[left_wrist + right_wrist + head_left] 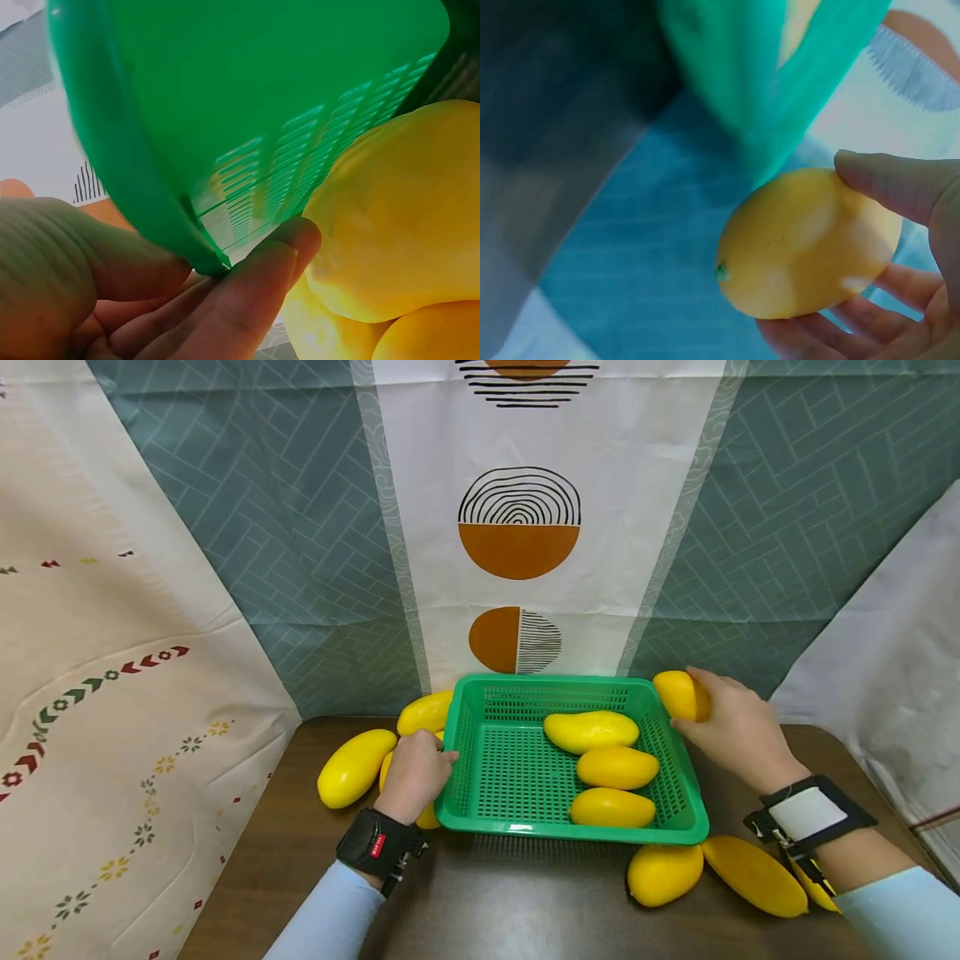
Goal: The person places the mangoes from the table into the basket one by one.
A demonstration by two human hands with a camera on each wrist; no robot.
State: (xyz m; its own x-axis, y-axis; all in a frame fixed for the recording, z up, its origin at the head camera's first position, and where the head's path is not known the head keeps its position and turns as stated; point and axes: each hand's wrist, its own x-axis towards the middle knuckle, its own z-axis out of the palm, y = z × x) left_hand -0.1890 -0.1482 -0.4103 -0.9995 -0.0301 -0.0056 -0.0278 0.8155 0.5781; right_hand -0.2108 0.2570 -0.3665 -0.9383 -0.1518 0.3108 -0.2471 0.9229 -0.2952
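On my feed, the right hand pinches a smooth yellow oval fruit; from that grip, the green perforated plastic basket stretches lengthwise leftward, nearest corner just beside; my left hand pinches its opposite end.

Teal-and-white patterned cloth hangs behind a brown wooden table.

both arms in from the bottom corners, angled inward. left hand back up, gripping: thumb pinched against curled fingers. right hand farther forward, pointing inward, back up, also gripping: its thumb on one side, bent fingers opposite, wider gap than the left's pinch. hands well apart.
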